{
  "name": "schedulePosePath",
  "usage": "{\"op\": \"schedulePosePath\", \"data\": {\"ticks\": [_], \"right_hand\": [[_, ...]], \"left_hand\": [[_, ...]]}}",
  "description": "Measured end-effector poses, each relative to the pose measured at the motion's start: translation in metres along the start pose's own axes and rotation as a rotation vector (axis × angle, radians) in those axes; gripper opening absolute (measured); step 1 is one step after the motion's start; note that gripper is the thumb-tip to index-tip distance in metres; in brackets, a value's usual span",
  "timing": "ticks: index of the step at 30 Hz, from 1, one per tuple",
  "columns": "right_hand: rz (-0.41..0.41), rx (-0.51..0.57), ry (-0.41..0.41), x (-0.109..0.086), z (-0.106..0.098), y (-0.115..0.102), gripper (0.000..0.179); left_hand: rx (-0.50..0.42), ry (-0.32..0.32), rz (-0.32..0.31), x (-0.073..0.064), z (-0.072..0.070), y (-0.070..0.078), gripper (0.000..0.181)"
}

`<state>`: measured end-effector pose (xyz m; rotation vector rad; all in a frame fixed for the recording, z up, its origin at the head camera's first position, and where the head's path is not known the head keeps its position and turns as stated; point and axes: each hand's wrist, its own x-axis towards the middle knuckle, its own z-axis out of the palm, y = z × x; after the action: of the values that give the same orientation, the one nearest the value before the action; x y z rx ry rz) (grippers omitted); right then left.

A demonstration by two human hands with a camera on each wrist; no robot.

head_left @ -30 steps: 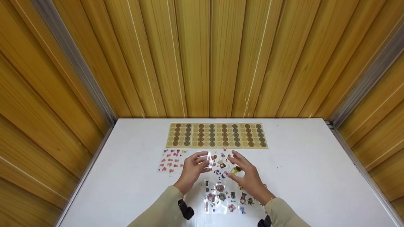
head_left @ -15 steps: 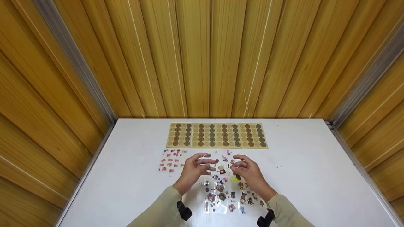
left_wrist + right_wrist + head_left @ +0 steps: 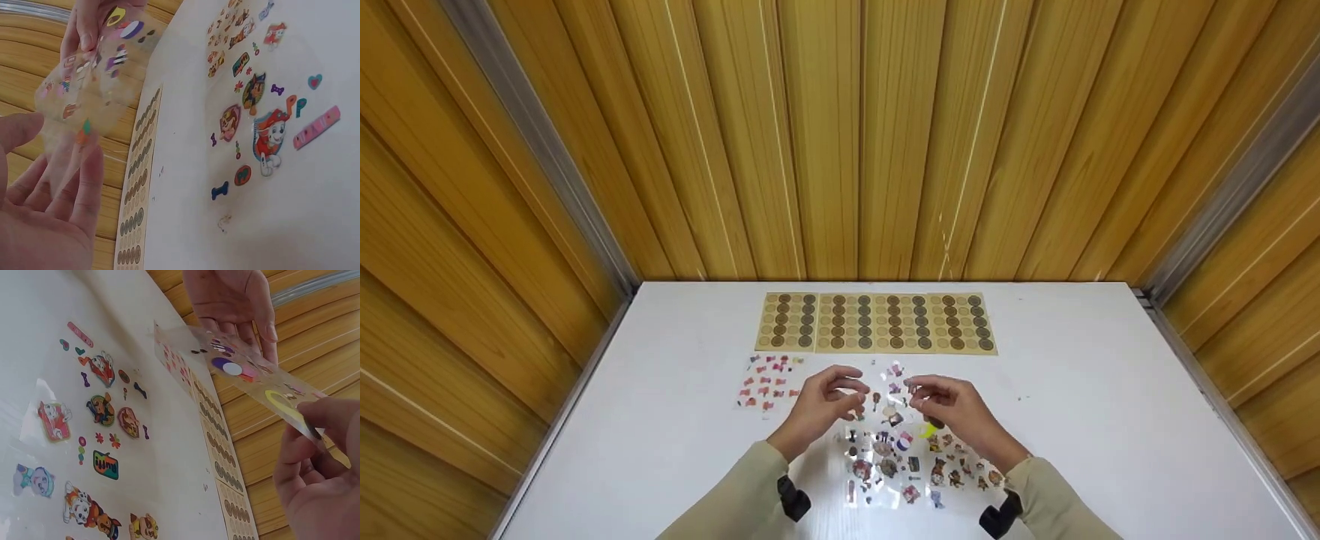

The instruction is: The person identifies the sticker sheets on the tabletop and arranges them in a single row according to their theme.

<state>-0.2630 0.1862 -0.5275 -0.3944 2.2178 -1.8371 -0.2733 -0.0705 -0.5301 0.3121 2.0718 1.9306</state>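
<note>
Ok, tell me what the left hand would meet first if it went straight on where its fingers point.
Most likely the clear plastic sheet of colourful stickers, with the right hand beyond; whether the left hand already touches it is unclear.

The tilted, clear plastic sheet (image 3: 254,378) shows yellow, purple, pink and white shapes. Rectangular tan paper sheets (image 3: 877,322) carry columns of pale, brown and grey discs. Golden-brown slatted walls (image 3: 832,142) bear wood grain; the cloth sleeves (image 3: 731,491) are plain khaki.
</note>
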Motion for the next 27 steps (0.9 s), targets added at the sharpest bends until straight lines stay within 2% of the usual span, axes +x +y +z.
{"op": "schedulePosePath", "data": {"ticks": [6, 8, 10, 15, 19, 24, 27], "right_hand": [[-0.015, -0.070, -0.111, -0.001, -0.004, 0.001, 0.034], [-0.006, -0.080, -0.111, -0.001, -0.004, 0.002, 0.035], [0.017, -0.063, -0.086, -0.001, -0.003, 0.004, 0.038], [0.111, 0.040, 0.034, -0.002, 0.001, 0.010, 0.044], [0.164, 0.113, 0.084, -0.003, 0.004, 0.016, 0.050], [0.203, 0.107, 0.111, -0.004, 0.011, 0.018, 0.055], [0.200, 0.075, 0.142, -0.002, 0.016, 0.018, 0.049]], "left_hand": [[0.094, -0.087, -0.037, -0.003, 0.007, -0.006, 0.024], [0.094, -0.106, -0.044, -0.006, 0.011, -0.009, 0.021], [0.071, -0.099, -0.049, -0.007, 0.014, -0.013, 0.021], [-0.015, -0.022, -0.060, -0.009, 0.019, -0.020, 0.022], [-0.066, 0.061, -0.056, -0.007, 0.019, -0.024, 0.022], [-0.103, 0.165, -0.043, -0.004, 0.020, -0.027, 0.029], [-0.119, 0.185, -0.041, -0.004, 0.022, -0.028, 0.031]]}}
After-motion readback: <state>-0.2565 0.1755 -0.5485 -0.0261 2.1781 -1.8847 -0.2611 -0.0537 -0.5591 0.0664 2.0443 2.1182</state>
